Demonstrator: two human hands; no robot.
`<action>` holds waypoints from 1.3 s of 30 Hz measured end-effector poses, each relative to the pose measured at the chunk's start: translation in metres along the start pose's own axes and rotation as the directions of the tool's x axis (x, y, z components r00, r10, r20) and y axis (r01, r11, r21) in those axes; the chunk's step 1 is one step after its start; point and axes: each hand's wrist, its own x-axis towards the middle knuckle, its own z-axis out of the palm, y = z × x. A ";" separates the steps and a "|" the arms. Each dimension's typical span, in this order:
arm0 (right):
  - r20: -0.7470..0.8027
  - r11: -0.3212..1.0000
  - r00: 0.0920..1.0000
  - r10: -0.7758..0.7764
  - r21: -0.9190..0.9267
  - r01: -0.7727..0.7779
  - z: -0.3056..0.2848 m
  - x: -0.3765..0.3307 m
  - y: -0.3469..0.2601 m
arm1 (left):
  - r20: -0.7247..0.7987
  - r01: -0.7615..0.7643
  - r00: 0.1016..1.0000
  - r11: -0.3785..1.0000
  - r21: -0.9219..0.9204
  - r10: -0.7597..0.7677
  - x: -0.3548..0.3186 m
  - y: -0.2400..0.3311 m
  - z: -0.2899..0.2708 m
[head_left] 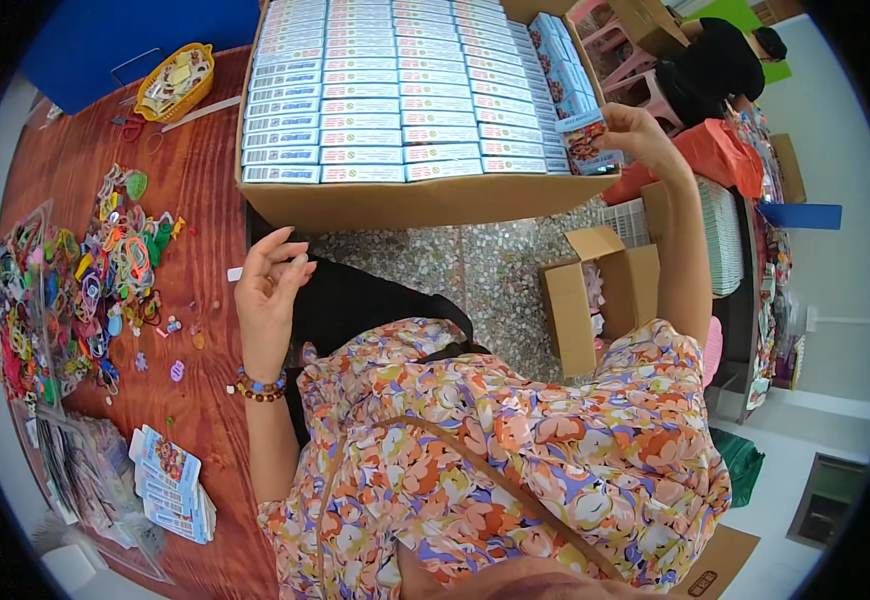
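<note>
A large cardboard carton (425, 205) is packed with rows of small light-blue and white boxes (362, 138). Along its right side, several boxes lie turned with their picture faces showing. At the near right corner, my right hand (637, 138) has its fingers closed on the edge of one small box (587, 145), which sits just inside the carton wall. My left hand (271, 285) is raised beside the table edge, below the carton's near left corner. Its fingers are loosely bent and apart, and nothing shows in them. A beaded bracelet (261, 386) circles that wrist.
On the reddish wooden table (217, 440) lie colourful bands and charms (115, 270), a stack of printed cards (170, 480), red scissors (132, 128) and a yellow basket (177, 84). An open carton (567, 310) stands on the floor. Another person (720, 65) is at the far right.
</note>
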 end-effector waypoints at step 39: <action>0.536 0.532 0.827 -0.171 -0.656 0.535 0.040 0.030 0.042 | -0.042 0.089 0.996 0.981 0.171 -0.083 -0.042 -0.042 -0.014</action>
